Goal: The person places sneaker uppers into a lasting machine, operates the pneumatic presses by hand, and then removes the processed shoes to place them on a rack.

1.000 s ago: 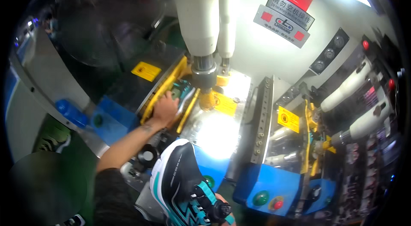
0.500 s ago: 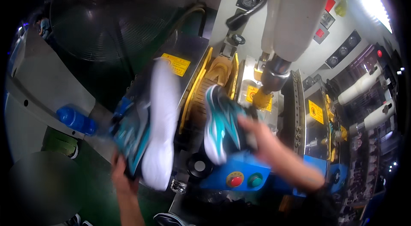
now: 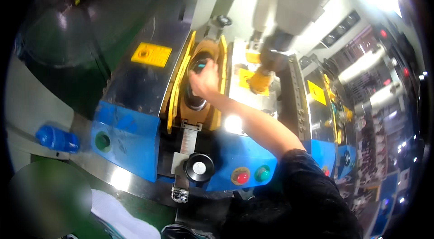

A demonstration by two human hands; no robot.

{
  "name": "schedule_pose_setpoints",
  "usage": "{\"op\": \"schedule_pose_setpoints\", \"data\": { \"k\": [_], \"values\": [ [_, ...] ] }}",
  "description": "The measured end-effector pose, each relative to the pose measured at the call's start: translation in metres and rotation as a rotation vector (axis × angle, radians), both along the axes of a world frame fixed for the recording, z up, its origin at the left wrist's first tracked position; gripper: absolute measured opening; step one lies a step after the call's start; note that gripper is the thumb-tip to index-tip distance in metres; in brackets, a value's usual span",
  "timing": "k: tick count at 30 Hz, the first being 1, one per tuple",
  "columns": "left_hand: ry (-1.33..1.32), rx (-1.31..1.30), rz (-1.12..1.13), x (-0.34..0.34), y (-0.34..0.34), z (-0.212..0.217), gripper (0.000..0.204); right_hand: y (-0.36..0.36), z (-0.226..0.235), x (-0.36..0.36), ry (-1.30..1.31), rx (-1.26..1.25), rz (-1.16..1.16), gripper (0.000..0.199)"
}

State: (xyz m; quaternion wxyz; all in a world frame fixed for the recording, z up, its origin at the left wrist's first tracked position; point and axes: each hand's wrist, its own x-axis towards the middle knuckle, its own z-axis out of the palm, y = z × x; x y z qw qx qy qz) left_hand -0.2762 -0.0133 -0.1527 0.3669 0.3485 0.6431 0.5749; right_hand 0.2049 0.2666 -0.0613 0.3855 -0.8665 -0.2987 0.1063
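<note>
The right hand (image 3: pixel 204 80) presses a shoe (image 3: pixel 197 96) into the yellow-edged cradle (image 3: pixel 216 117) at the frame's centre, fingers closed over its dark top. It looks best seated flat and centred there. The left hand is out of sight.

Blue machine panel (image 3: pixel 122 139); yellow label (image 3: pixel 151 54); black knob (image 3: pixel 199 167).

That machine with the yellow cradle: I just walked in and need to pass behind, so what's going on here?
A person in a dark sleeve reaches their right hand into the yellow cradle of a blue-fronted press machine, pressing on a dark shoe part seated there. The left hand is out of sight. A white shoe sole shows at the lower edge, and a blue bottle lies to the left.
</note>
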Motion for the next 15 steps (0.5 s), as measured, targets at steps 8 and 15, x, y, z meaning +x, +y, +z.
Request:
{"op": "schedule_pose_setpoints", "data": {
  "k": [8,15],
  "values": [
    [0.168,0.198,-0.201,0.009,-0.023,0.078,0.054,-0.154,0.066,-0.042,-0.543,0.075,0.689,0.062],
    [-0.762,0.115,-0.016,0.059,-0.145,0.09,0.055,-0.473,0.033,-0.077,-0.666,-0.387,0.774,0.084]
  ]
}}
